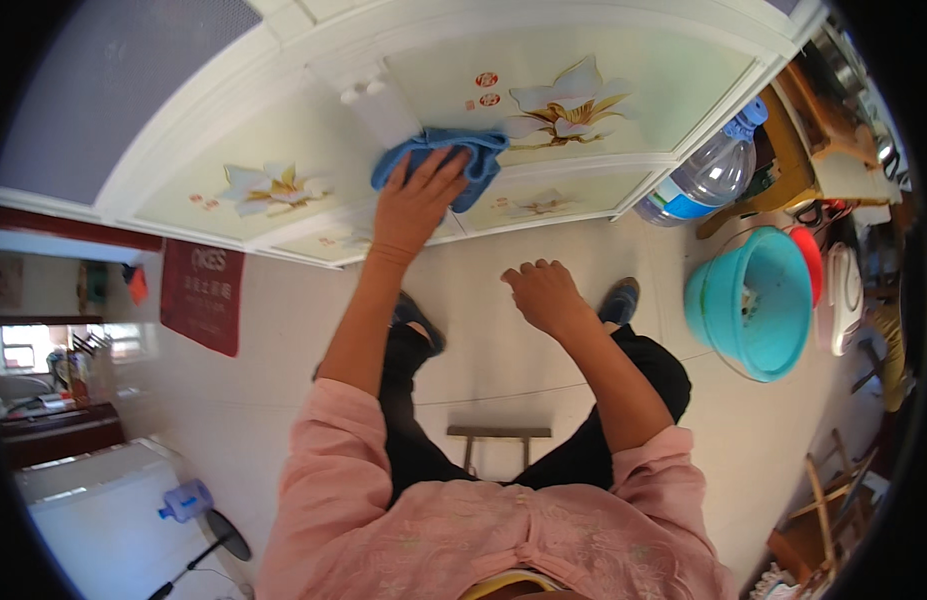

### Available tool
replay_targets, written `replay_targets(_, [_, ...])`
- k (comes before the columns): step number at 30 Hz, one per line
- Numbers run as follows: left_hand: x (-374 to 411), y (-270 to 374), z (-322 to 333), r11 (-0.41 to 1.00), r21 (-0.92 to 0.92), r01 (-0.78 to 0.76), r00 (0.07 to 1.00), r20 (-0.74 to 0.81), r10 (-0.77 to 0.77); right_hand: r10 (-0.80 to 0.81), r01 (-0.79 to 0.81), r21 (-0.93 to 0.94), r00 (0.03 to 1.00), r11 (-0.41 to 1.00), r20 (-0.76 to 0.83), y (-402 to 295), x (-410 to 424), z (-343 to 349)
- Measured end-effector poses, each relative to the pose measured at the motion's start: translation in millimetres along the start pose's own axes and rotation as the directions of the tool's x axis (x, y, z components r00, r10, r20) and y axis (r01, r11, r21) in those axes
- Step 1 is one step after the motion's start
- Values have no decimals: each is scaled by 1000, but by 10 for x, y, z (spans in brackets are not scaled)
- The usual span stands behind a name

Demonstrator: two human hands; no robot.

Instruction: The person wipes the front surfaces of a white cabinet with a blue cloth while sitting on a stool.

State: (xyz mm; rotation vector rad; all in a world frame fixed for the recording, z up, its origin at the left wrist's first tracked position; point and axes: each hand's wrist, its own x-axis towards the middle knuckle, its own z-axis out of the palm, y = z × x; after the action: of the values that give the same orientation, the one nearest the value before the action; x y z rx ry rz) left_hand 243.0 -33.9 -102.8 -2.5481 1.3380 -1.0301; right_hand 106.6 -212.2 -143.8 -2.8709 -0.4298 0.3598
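My left hand [422,202] presses a blue cloth [471,161] against the front of a white cabinet, near the middle where its doors meet. Pale door panels [651,90] carry printed flowers, and a pair of white handles [381,112] stands just above the cloth. My right hand [544,296] hangs over the floor below the cabinet, fingers curled, touching nothing that I can see. Whether something small lies inside those curled fingers cannot be told.
On the right are a large clear water bottle [703,176] with a blue cap, a turquoise bucket [771,304] and a wooden stool or chair [797,150]. A red mat [202,296] lies left. Below me is a small stool [498,433]. A white surface [103,510] stands lower left.
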Motion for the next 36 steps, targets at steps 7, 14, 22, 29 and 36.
replay_targets(7, [-390, -234, -259, 993, 8, 117, 992, -40, -116, -53, 52, 33, 998, 998, 37, -124, 83, -114])
replay_targets(14, [-657, -667, -443, 893, 139, 428, 900, -150, -409, -51, 48, 43, 996, 998, 74, -138, 91, -164])
replay_targets(22, [-554, -1064, -617, 520, -187, 833, 372, -506, -778, -90, 88, 22, 993, 996, 81, -189, 135, -77])
replay_targets(29, [-415, -1101, -525, 487, -586, 648, 154, -526, -837, -99, 98, 14, 984, 995, 149, -290, 186, -70])
replay_targets(36, [-493, -1012, -534, 623, -209, 754, 509, -414, -754, -107, 108, 4, 980, 994, 169, -392, 295, -35])
